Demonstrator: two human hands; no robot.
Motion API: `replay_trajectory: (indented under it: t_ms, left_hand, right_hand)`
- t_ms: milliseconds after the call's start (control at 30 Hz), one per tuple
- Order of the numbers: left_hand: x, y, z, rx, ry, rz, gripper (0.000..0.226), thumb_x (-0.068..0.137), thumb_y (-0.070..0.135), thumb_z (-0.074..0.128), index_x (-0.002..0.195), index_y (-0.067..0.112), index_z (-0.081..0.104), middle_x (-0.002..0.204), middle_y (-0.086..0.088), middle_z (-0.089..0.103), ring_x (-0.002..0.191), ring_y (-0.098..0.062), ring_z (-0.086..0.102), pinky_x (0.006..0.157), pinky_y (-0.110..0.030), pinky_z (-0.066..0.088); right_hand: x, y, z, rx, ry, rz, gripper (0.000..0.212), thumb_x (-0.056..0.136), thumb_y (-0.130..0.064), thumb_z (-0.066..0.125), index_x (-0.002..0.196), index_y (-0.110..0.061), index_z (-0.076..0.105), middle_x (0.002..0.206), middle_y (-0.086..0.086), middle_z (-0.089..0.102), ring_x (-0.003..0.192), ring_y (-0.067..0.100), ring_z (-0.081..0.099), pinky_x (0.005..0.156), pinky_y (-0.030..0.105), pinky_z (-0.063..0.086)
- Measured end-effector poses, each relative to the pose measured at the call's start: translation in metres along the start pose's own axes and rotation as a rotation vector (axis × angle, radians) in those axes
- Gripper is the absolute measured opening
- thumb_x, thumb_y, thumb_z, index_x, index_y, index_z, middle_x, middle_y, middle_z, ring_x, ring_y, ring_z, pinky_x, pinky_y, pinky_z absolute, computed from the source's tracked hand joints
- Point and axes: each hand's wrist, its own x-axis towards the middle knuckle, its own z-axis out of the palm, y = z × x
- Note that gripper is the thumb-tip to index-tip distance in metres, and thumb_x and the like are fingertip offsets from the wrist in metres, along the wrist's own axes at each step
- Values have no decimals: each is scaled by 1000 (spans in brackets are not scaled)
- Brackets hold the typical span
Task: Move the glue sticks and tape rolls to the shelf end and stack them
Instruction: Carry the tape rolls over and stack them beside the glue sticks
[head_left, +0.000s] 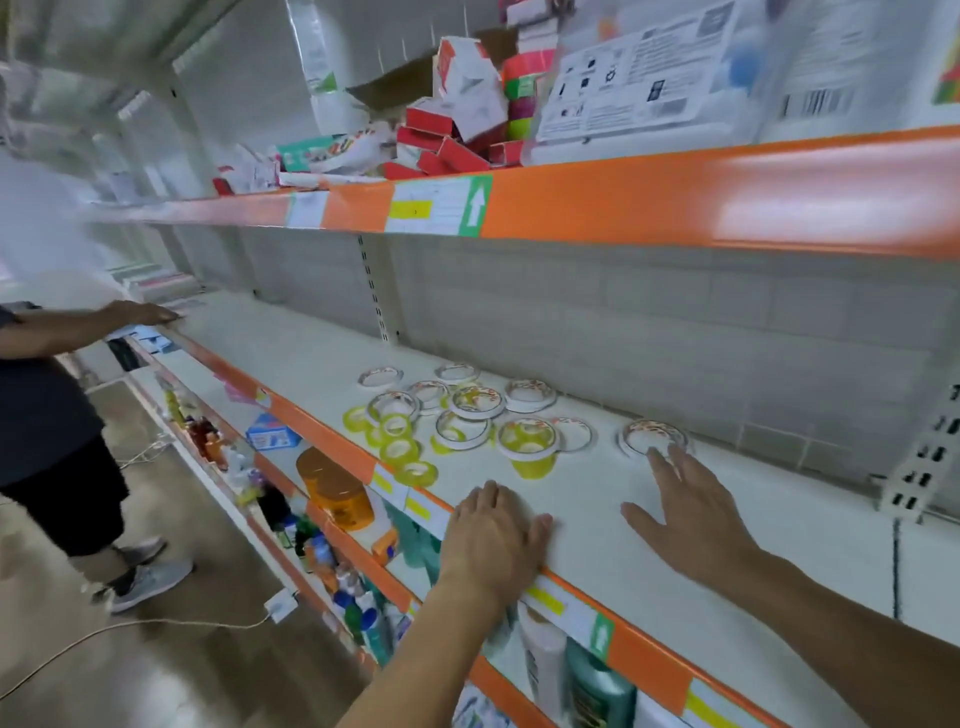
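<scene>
Tape rolls (470, 410), white-rimmed and yellow, lie scattered on the white shelf (597, 525) just beyond both hands. One lone white roll (653, 438) sits right at the fingertips of the right hand (691, 514), whose fingers are spread flat. Left hand (493, 540) rests palm-down on the shelf's orange front edge (644, 665), fingers straight and together, holding nothing. Far beyond the left hand, another person's hand (145, 313) touches the same shelf.
</scene>
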Motion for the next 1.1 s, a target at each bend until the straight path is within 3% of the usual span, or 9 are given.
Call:
replay_trajectory:
  t_ms: [200, 333, 400, 533, 733, 800, 900, 1000, 1100]
  left_hand:
    - [54, -18, 14, -90, -15, 53, 84, 97, 62, 32, 156, 7, 6, 163, -9, 9, 150, -25, 9, 123, -35, 10]
    - [78, -20, 26, -152, 76, 93, 94, 92, 66, 40, 156, 8, 4, 162, -8, 17, 148, -25, 15, 121, -35, 17]
    - [88, -18, 30, -211, 126, 101, 95, 90, 66, 46, 156, 9, 9, 159, -8, 24, 146, -25, 21, 118, -35, 22]
    - [103, -17, 34, -313, 227, 113, 81, 88, 56, 60, 150, 12, 31, 143, -6, 48, 131, -25, 43, 106, -37, 38]
    - [96, -22, 41, -300, 403, 170, 59, 79, 48, 67, 125, 12, 58, 110, -8, 58, 103, -31, 51, 87, -43, 46]
    - [94, -20, 44, -275, 456, 184, 58, 72, 51, 60, 113, 11, 63, 98, -10, 57, 90, -32, 51, 79, -43, 48]
    - [93, -18, 44, -262, 450, 165, 60, 68, 59, 64, 105, 13, 64, 96, -8, 56, 90, -31, 51, 78, -42, 48]
    - [94, -19, 45, -282, 407, 169, 60, 69, 61, 72, 104, 15, 59, 100, -4, 55, 95, -27, 48, 83, -40, 44]
    - [92, -18, 45, -361, 430, 268, 55, 68, 56, 71, 102, 17, 53, 97, 3, 52, 90, -22, 46, 83, -35, 43]
  right_hand:
    - [13, -7, 24, 7, 92, 129, 91, 86, -74, 30, 158, -22, 12, 167, 5, 3, 152, 24, 10, 122, 39, 16]
    - [25, -11, 27, 2, 146, 154, 102, 70, -80, 14, 156, -25, 20, 167, 2, 2, 151, 22, 11, 121, 38, 18]
    - [28, -12, 29, 14, 156, 154, 95, 73, -78, 22, 153, -26, 28, 166, 2, 5, 151, 22, 12, 121, 37, 17]
    - [30, -10, 35, 55, 321, 122, 70, 70, -70, 45, 116, -20, 62, 148, 7, 45, 138, 26, 40, 113, 38, 29]
    - [24, -15, 33, 54, 491, 40, 51, 68, -69, 55, 81, -20, 59, 128, 3, 59, 120, 26, 55, 104, 36, 35]
    - [23, -15, 33, 68, 503, 45, 54, 67, -71, 56, 84, -20, 59, 128, 3, 59, 120, 25, 54, 104, 34, 33]
    - [23, -15, 36, 76, 461, 107, 78, 64, -77, 60, 117, -20, 59, 144, 8, 47, 133, 28, 44, 110, 37, 31]
    - [24, -12, 36, 108, 294, 223, 107, 65, -82, 62, 150, -22, 34, 161, 11, 23, 148, 27, 20, 120, 37, 18]
    - [27, -10, 36, 93, 251, 253, 112, 67, -86, 57, 153, -20, 27, 156, 7, 34, 144, 25, 28, 118, 36, 23]
